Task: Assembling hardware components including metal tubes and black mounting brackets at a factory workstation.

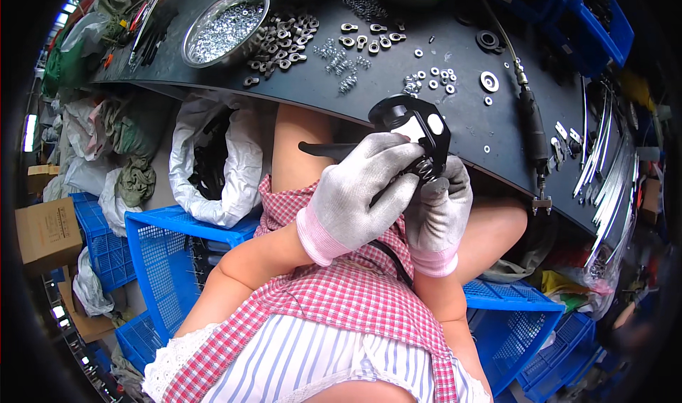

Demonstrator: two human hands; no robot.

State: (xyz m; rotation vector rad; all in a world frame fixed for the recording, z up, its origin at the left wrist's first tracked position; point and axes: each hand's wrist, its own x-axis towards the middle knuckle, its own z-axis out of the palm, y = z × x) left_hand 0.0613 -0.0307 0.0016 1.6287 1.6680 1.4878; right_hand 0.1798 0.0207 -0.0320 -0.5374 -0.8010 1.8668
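Note:
Both my hands wear pale grey knit gloves with pink cuffs and meet at the table's near edge. My left hand [362, 190] is closed on a black lever assembly [442, 142], a plate-like body with white patches; its curved black handle [323, 149] sticks out to the left. My right hand [440, 215] is closed on its lower right side, thumb by a dark coil spring [425, 167]. The fingertips partly hide the spring's seat. Just beyond lie loose silvery springs [412, 83] and small metal rings [433, 84].
A dark table [320, 94] carries a bowl of small metal parts [226, 28], a heap of metal eyelets [284, 44] and a hanging power screwdriver [533, 122]. Metal strips [611, 183] lie at the right. Blue crates [160, 275] and a white sack [186, 179] stand below.

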